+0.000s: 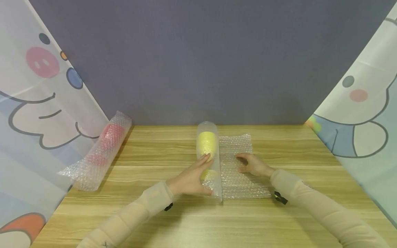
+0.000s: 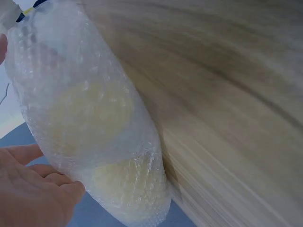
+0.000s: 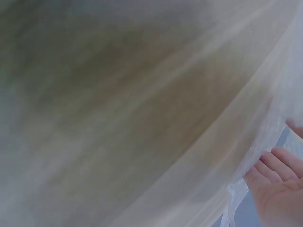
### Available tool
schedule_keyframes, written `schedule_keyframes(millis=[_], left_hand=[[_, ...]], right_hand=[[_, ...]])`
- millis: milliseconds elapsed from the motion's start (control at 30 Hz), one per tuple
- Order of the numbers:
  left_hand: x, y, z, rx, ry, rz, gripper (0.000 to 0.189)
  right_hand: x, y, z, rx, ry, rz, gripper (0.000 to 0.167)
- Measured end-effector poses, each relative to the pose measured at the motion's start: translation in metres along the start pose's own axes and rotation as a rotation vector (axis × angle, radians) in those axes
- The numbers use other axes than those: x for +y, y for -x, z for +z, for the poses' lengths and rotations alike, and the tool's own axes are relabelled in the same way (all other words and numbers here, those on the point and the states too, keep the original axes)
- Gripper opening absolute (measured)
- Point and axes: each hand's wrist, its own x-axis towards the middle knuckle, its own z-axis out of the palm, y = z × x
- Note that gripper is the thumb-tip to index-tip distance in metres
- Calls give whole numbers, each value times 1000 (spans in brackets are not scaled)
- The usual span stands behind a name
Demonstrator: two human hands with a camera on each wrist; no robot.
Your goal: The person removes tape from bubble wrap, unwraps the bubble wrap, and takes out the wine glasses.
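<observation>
A bubble-wrapped roll with yellow parts inside (image 1: 207,141) lies lengthwise near the middle of the table. The wrap blurs what the yellow parts are. My left hand (image 1: 192,175) rests along the roll's near left side, fingers extended and thumb apart. In the left wrist view the roll (image 2: 94,118) shows two pale yellow areas through the bubbles, with fingers (image 2: 52,177) against its side. A flat length of bubble wrap (image 1: 235,187) runs right from the roll. Over its right part is my right hand (image 1: 254,165), its fingers loosely extended at the sheet.
Another bubble-wrapped bundle with red contents (image 1: 105,148) leans at the table's left edge, against the printed side sheet (image 1: 24,137). A dark grey panel (image 1: 211,62) stands behind the wooden table (image 1: 242,220). A second printed sheet (image 1: 366,131) borders the right.
</observation>
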Motion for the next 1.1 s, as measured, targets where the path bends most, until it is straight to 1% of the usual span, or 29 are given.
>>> schedule_keyframes(millis=[200,367,467,600,700,867,967,1033,1100], left_hand=[[-4,7,3,11,6,7,115],[-7,10,5,3,-28,12,121],[-7,11,6,4,-30,10,121],[-9,11,8,23,-25,13,121],[-13,14,8,42,-7,19,120],[-22,20,7,56,63,22,119],[-28,26,5,71,142,21,116],[-32,30,3,83,187,30,113],[-36,34,2,92,208,50,109]], right_hand=[[1,1,-1,-7,-2,6,63],[1,0,-1,3,7,5,64],[1,0,-2,4,6,2,64],[3,-1,-3,-5,14,8,65],[2,-3,-3,-21,30,11,66],[0,-3,-5,-32,37,19,67],[0,-3,-5,-33,57,15,68],[1,-3,-5,-35,77,10,68],[1,-3,-6,-34,90,9,68]])
